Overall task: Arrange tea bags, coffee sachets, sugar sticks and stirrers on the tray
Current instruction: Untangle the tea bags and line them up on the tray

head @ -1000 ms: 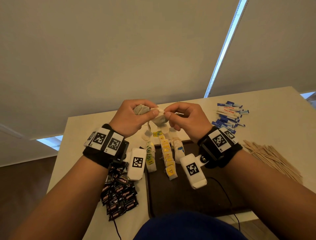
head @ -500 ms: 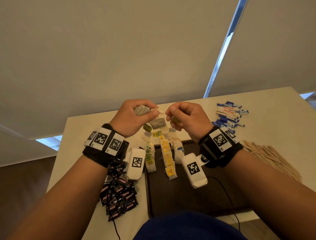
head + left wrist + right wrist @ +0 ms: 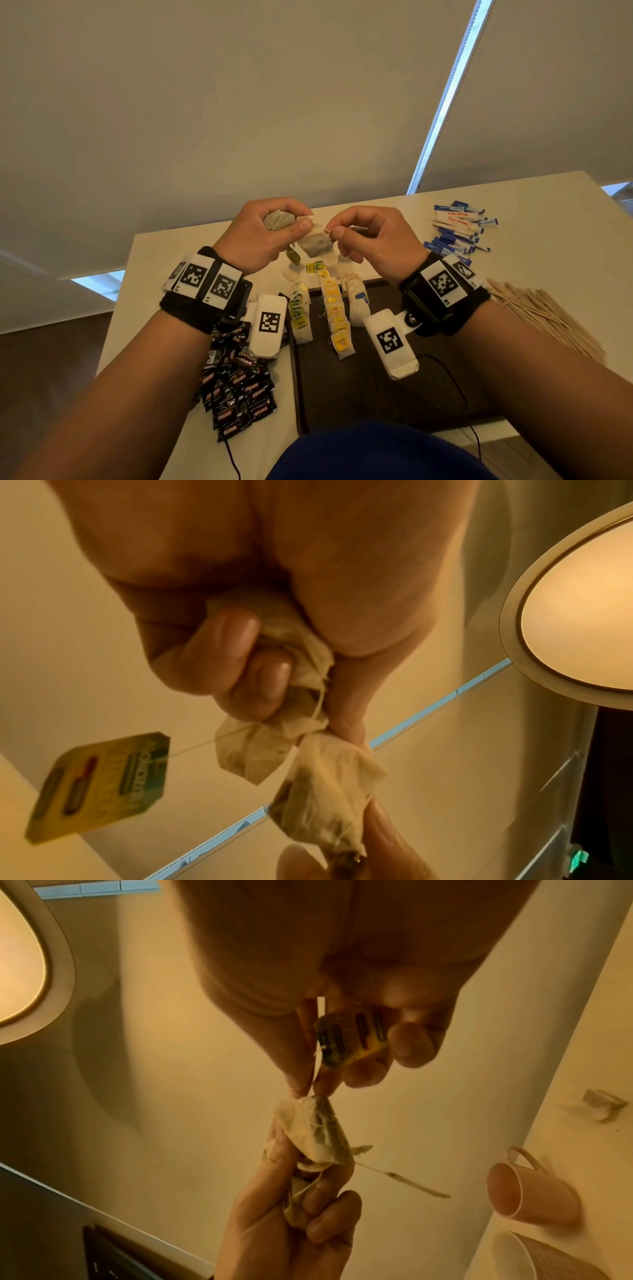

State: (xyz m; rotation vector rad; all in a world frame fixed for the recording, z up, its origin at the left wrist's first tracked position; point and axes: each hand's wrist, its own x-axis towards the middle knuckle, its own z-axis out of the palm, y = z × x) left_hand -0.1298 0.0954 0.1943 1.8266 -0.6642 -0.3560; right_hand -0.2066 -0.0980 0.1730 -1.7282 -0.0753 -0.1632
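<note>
Untangling a clump of tea bags [image 3: 279, 221] held up over the far end of the dark tray [image 3: 383, 394].

Left hand [image 3: 260, 236] has its grip closed round the crumpled, papery clump; right hand [image 3: 375, 240] pinches a thin string between thumb and forefinger, a loose bag [image 3: 313, 241] hanging between the two. Around them on the pale worktop [image 3: 548, 274]: glossy black coffee sachets [image 3: 236, 387] left of the tray, blue-and-white sugar sticks [image 3: 457, 228] far right, flat wooden stirrers [image 3: 544, 317] nearer right. Rows of tea bags [image 3: 335, 323] already lie on the tray, partly hidden by the wrists. Only the wrist views show more: a yellow-green tag [image 3: 99, 785] dangling, another tag [image 3: 352, 1038] tucked in the right fingers, and pink mugs [image 3: 531, 1191].
</note>
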